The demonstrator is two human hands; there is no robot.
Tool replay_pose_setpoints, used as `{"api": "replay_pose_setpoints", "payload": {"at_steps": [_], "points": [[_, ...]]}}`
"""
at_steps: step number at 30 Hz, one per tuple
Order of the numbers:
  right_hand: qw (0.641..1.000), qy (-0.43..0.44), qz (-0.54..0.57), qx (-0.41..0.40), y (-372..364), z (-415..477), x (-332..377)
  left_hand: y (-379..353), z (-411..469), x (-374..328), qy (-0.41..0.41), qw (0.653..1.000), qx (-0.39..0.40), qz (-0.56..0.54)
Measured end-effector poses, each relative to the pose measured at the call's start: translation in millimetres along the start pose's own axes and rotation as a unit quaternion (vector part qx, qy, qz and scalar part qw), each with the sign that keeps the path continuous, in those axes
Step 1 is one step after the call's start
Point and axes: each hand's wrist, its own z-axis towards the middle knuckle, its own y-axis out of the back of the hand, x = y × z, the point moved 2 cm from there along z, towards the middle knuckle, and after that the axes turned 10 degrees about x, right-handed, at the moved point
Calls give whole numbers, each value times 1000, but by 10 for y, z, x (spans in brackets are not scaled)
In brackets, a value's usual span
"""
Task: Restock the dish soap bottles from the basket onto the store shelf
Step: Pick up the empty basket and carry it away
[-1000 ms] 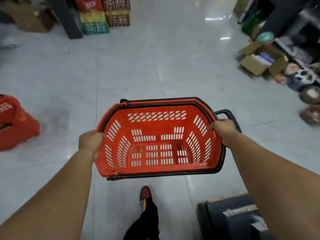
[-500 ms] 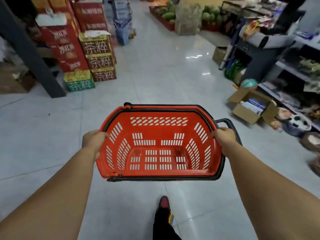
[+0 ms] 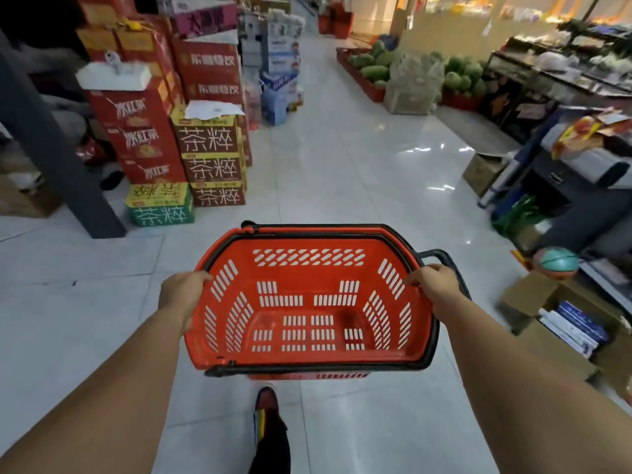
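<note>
A red plastic basket point(image 3: 307, 323) with black handles hangs in front of me above the tiled floor, held level. Nothing lies inside it; its slotted bottom is bare. My left hand point(image 3: 183, 290) grips the basket's left rim. My right hand point(image 3: 432, 280) grips the right rim beside the black handle loop. No dish soap bottles appear anywhere in view.
Stacked red, brown and green drink cartons point(image 3: 191, 155) stand at the left beside a dark pillar point(image 3: 58, 155). Watermelons point(image 3: 379, 63) fill a bin far ahead. Shelving point(image 3: 564, 155), open cardboard boxes point(image 3: 564, 319) and a ball point(image 3: 557, 261) line the right. My shoe point(image 3: 266, 405) steps below the basket.
The view has lifted from the floor to the aisle ahead as I walk forward. Both hands have kept their grip on the basket. The second red basket at the left has left view.
</note>
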Motion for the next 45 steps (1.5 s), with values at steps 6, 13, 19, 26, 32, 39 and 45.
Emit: {"api": "replay_pose_setpoints", "payload": {"at_steps": [6,13,19,26,32,39,45], "points": [[999,-10,18,-48,-233,1842,1081,-968,1762,-1238,-8,998,24,63],[997,-10,41,-69,-245,3996,2356,-2177,3824,-2712,1,997,26,70],[998,-22,46,-47,-323,6407,3231,-3355,5883,-3462,46,998,2,45],[999,-19,43,14,-387,8866,4673,-4472,7400,-4920,59,997,-52,-18],[999,-21,13,33,-807,10595,5626,-4964,9289,-5431,123,991,-2,-45],[996,-73,-10,44,-1587,13098,5938,-5811,11843,-5675,183,982,16,-45],[988,-148,-21,46,-2141,14819,5804,-6591,13261,-5718,225,974,4,-15]]}}
